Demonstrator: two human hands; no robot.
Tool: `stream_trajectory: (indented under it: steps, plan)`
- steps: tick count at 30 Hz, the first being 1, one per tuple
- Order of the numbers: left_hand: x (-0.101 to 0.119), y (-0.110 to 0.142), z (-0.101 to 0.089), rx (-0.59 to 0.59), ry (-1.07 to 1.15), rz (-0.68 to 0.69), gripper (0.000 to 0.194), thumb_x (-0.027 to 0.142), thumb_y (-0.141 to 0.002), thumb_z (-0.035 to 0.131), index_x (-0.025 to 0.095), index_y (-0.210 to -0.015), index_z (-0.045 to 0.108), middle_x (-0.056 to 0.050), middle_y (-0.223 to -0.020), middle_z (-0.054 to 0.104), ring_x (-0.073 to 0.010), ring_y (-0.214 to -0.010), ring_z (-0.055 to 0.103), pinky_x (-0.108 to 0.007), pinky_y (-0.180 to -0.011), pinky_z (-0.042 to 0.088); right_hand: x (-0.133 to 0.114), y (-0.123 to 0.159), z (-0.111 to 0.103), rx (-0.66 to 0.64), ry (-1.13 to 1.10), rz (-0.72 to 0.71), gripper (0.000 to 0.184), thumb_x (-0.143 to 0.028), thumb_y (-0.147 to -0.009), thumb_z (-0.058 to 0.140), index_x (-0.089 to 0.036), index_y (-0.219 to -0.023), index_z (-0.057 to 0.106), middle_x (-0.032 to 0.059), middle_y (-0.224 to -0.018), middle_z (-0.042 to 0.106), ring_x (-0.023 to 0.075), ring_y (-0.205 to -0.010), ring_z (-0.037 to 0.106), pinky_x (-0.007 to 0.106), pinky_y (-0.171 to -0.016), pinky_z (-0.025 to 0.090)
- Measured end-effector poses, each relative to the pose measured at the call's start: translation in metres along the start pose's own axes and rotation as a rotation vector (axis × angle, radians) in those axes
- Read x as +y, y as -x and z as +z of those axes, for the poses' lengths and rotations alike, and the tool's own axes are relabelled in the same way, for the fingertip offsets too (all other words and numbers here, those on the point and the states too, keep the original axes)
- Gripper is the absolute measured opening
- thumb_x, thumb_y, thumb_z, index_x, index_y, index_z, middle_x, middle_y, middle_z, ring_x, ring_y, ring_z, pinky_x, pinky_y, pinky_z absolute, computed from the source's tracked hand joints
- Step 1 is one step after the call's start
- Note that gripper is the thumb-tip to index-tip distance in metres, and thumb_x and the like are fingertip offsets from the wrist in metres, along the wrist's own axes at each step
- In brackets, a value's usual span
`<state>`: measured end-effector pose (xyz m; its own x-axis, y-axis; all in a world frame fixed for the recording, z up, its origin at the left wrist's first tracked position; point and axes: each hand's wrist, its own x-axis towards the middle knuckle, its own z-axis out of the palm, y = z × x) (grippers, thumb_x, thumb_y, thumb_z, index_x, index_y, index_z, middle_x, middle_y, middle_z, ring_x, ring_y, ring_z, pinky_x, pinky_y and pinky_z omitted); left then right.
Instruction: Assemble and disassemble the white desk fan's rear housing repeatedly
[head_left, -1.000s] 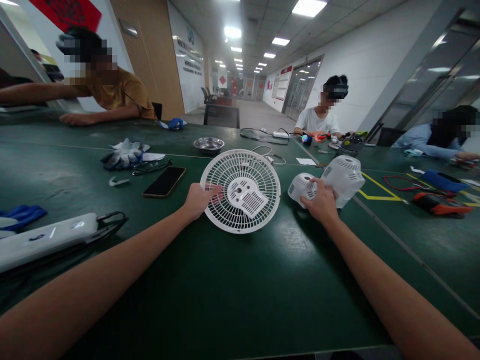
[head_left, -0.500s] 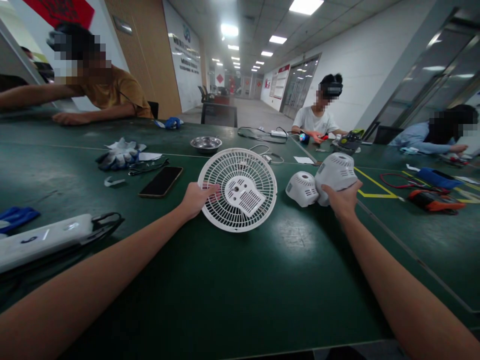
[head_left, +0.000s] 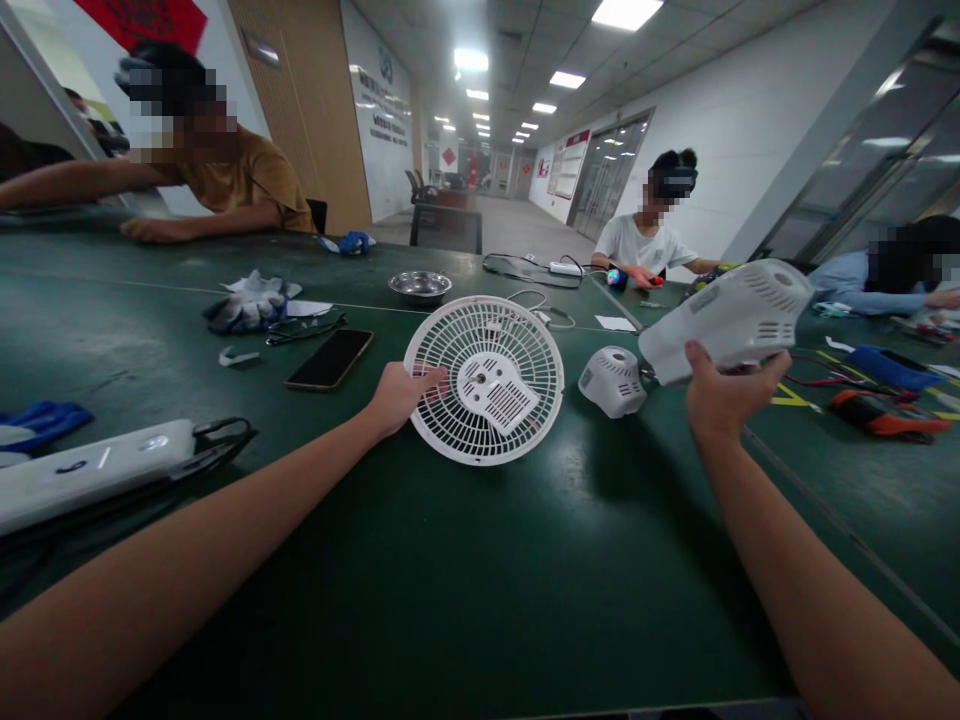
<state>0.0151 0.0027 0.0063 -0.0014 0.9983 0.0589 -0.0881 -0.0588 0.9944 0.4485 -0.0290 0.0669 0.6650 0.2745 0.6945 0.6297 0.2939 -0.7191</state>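
Note:
My left hand [head_left: 405, 395] grips the left rim of a round white fan grille [head_left: 499, 395], its thumb lying over the bars. The grille is tilted toward me, with a slotted plate at its centre. To the right, my right hand [head_left: 731, 390] is closed around a white fan motor housing [head_left: 727, 315] with vent slots, held above the table and tilted. A short metal shaft shows at its lower left end. Between the grille and that housing, a smaller white vented cover [head_left: 612, 382] rests on the green table [head_left: 465, 570].
A metal bowl [head_left: 420, 287] and a white cable lie behind the grille. On the left are a phone [head_left: 330, 360], gloves [head_left: 251, 303] and a white power strip [head_left: 97, 475]. An orange multimeter [head_left: 889, 414] is at right. Co-workers sit across the table.
My right hand has lifted the motor housing up and to the right, away from the smaller cover. My left hand keeps hold of the grille; the view has turned slightly left.

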Motion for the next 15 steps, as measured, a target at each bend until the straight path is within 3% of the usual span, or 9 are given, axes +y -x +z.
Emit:
stream_trajectory:
  steps: [4,10,15]
  plan:
    - [0.000,0.000,0.000,-0.004,-0.015,0.011,0.012,0.021,-0.083,0.080,0.011,-0.088,0.076,-0.008,-0.082,0.079,-0.0214,-0.073,0.076,-0.038,-0.074,0.065,-0.007,0.009,0.009,-0.069,0.025,-0.012,0.080,-0.042,-0.062,0.090,-0.018,-0.126,0.049,0.0150,-0.122,0.071,0.0301,-0.103,0.074,0.043,-0.085,0.060]
    - [0.000,0.000,-0.003,-0.020,-0.037,0.014,0.013,0.021,-0.084,0.080,0.012,-0.092,0.077,-0.008,-0.084,0.079,-0.0220,-0.075,0.076,-0.037,-0.073,0.065,0.001,0.032,0.017,-0.362,0.266,0.096,0.086,-0.046,-0.058,0.091,-0.022,-0.130,0.050,0.0141,-0.120,0.072,0.0358,-0.105,0.072,0.054,-0.094,0.056]
    - [0.001,0.000,-0.002,-0.014,-0.019,0.013,0.013,0.020,-0.083,0.080,0.011,-0.091,0.076,-0.008,-0.083,0.079,-0.0220,-0.073,0.076,-0.038,-0.073,0.064,0.007,0.031,0.015,-0.345,0.293,0.085,0.093,-0.050,-0.057,0.091,-0.020,-0.134,0.049,0.0146,-0.118,0.072,0.0364,-0.103,0.072,0.053,-0.093,0.055]
